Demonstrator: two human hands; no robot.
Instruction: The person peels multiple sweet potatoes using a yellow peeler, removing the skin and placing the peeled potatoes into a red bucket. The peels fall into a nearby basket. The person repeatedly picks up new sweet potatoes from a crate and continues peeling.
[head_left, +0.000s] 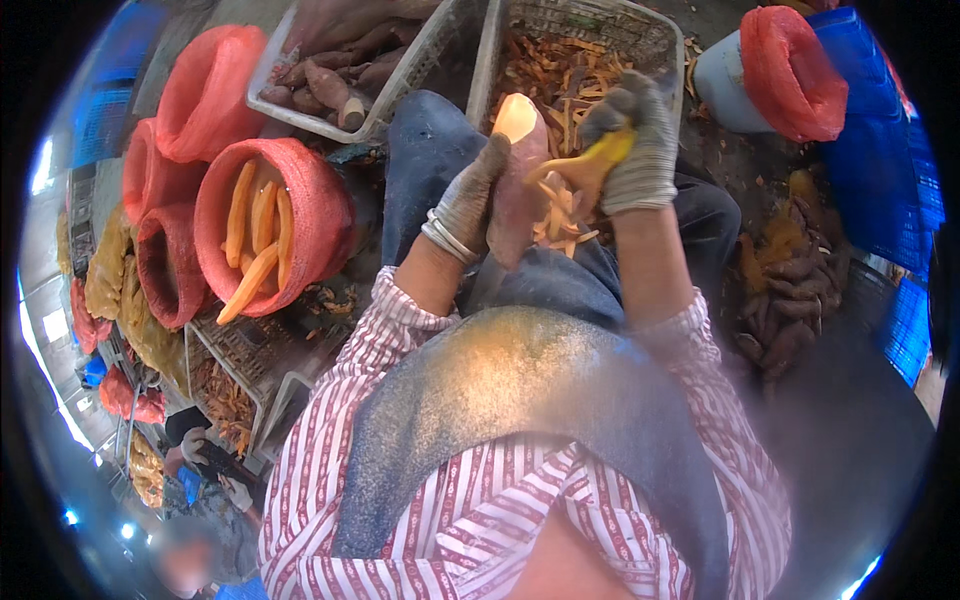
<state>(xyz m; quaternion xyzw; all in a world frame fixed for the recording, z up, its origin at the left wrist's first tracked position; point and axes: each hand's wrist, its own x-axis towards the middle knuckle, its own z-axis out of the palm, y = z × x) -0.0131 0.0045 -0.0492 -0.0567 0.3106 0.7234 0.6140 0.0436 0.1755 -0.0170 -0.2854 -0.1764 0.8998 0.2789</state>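
A purple-skinned sweet potato (519, 187) stands nearly upright in my gloved left hand (472, 191), its upper end bared to pale orange flesh. My gloved right hand (637, 146) grips a peeler (585, 165), yellow at the handle and blurred; its front reaches the potato's right side. Orange peelings (559, 217) lie on my apron between my hands. Beyond them, a plastic crate (671, 75) holds many peel strips. To the left of it, another crate (375, 124) holds unpeeled sweet potatoes (326, 82).
A bucket lined with red mesh (322, 217) at my left holds several peeled sweet potatoes (262, 217). More red-mesh containers (214, 90) stand beside it. Unpeeled sweet potatoes (795, 300) are heaped at right near blue crates (870, 165). A gloved co-worker (217, 517) is at lower left.
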